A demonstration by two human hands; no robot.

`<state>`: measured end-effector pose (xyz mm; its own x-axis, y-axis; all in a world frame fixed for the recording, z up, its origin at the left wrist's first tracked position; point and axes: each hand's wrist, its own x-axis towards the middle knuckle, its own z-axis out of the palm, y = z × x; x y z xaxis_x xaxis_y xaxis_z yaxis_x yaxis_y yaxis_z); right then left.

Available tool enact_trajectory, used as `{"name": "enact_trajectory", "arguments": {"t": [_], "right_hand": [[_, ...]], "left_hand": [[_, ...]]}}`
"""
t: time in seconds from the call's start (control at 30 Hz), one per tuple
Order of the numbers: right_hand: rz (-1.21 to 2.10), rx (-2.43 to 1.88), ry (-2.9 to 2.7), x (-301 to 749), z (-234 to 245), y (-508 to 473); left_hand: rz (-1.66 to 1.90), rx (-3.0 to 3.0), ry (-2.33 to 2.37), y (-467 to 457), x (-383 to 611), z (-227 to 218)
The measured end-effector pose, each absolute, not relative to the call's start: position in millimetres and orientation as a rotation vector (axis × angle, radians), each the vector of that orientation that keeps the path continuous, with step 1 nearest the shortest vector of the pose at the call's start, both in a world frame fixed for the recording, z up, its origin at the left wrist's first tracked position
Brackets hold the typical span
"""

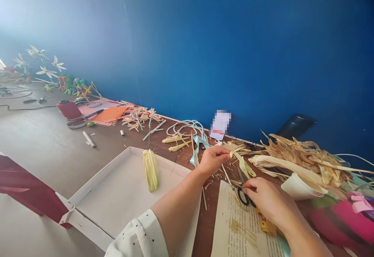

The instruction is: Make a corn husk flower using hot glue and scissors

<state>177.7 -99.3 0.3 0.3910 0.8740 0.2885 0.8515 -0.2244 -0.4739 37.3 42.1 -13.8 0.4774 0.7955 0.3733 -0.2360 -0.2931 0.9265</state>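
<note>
Pale yellow-green husk (246, 168) sits toward the right of the tabletop (43, 126), its gathered end pinched between the fingers of the left hand (214, 159). Just nearer, the right hand (270, 200) has its fingers bent at the black handles of the scissors (239, 197); whether they grip them I cannot tell. A printed sheet (223, 214) lies under and near the scissors. Farther right are a heap of dry brown husks (306, 154) and a tipped white cup (300, 187). To the left, a shallow white box (102, 194) holds a folded green husk (150, 171). Beyond the left hand, a phone (221, 124) leans against the blue panel (233, 54). Far left stand a red thread spool (69, 110) and pale flowers (46, 71).
</note>
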Motion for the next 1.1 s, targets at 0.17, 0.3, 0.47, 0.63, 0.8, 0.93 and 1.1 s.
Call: {"name": "enact_trajectory", "arguments": {"t": [0.17, 0.3, 0.47, 0.63, 0.8, 0.93, 1.1], "right_hand": [[0.255, -2.325, -1.967, 156.0, 25.3, -116.4], [0.209, -2.447, -1.967, 158.4, 26.9, -124.7], [0.146, -2.504, -1.951, 154.3, 30.6, -122.7], [0.171, -2.494, -2.016, 143.9, 27.6, -120.0], [0.137, -2.519, -2.033, 144.7, 15.1, -118.0], [0.154, -2.464, -2.012, 148.1, 13.4, -117.6], [0.495, -2.144, -1.620, 157.9, 25.3, -115.2]], "left_hand": [[1.090, 1.561, 0.503, 42.5, 37.1, -13.6], [1.077, 1.577, 0.495, 41.9, 37.3, -12.9], [1.058, 1.581, 0.491, 40.3, 37.2, -12.3], [1.071, 1.585, 0.476, 41.8, 37.9, -15.5], [1.074, 1.580, 0.472, 42.3, 38.5, -16.4], [1.068, 1.557, 0.476, 41.2, 39.2, -14.3], [1.061, 1.465, 0.477, 40.4, 40.3, -12.1]]}}
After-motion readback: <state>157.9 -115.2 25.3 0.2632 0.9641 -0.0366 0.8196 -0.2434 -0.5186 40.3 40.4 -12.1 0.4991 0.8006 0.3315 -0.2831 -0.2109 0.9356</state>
